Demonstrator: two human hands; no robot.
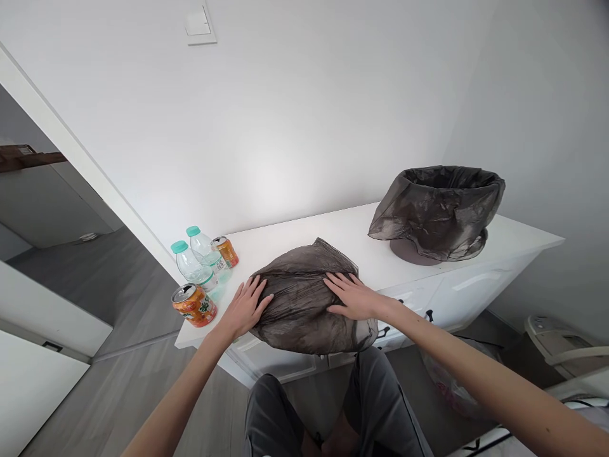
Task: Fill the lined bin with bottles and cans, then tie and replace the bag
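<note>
Dark translucent bin liner (299,311) overhangs front edge of cabinet (361,236), long axis roughly along it; left hand (247,304) on its left end, right hand (352,297) toward right; all fingers (342,288) spread, ungripping.

Two dark bags (299,320), two bottles (193,266), two cans (195,306), one visible bin (410,252).

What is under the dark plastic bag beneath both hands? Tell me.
The dark plastic bag lies over the white cabinet, whose top and front show around it. The left hand and right hand rest on the bag; anything else beneath it is hidden.
</note>
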